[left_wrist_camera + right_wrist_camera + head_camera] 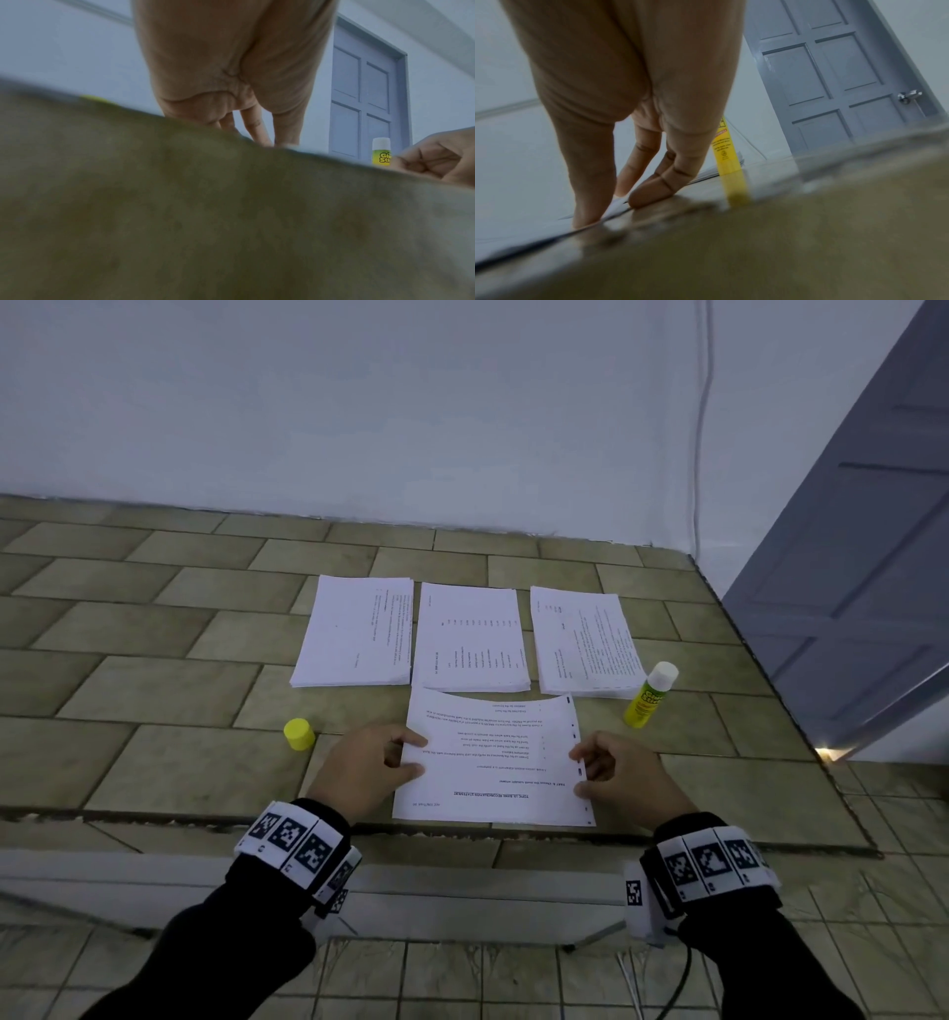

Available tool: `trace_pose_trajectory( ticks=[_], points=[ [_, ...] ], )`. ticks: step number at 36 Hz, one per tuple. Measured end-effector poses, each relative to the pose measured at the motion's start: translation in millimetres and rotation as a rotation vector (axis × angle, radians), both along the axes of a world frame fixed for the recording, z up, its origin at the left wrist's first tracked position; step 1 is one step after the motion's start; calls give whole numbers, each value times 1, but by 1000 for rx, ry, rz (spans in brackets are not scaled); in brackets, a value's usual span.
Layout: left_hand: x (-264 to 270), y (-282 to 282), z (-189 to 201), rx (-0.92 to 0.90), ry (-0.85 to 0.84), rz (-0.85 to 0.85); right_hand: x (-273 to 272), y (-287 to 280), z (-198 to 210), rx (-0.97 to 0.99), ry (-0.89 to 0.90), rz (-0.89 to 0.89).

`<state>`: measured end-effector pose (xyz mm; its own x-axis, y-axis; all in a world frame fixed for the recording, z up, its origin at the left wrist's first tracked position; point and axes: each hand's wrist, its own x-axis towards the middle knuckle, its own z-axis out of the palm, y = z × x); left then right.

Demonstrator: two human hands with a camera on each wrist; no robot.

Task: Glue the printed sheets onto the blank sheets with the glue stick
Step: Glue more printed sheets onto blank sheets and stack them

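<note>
A printed sheet lies on the tiled ledge in front of me, text facing up, its far edge bowed upward. My left hand pinches its left edge between thumb and finger. My right hand pinches the right edge, the thumb down on the paper. The uncapped glue stick stands upright to the right of the sheet, beyond my right hand, and also shows as the yellow glue stick. Its yellow cap sits left of my left hand. Whether a blank sheet lies underneath is hidden.
Three paper stacks lie side by side behind the sheet: left stack, middle stack, right stack. The ledge's front edge drops to a lower floor. A wall stands behind, and a grey door is at the right.
</note>
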<state>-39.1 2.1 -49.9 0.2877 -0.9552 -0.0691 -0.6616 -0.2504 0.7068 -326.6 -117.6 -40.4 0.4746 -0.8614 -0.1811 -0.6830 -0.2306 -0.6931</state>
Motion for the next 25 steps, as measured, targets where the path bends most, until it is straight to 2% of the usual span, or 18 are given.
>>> trace_pose_trajectory(
  ticks=[8, 25],
  points=[
    [1, -1, -3, -4, -3, 6, -5, 2, -2, 36, -68, -9],
    [2, 1, -8, -10, 5, 12, -7, 3, -3, 62, -73, -11]
  ],
)
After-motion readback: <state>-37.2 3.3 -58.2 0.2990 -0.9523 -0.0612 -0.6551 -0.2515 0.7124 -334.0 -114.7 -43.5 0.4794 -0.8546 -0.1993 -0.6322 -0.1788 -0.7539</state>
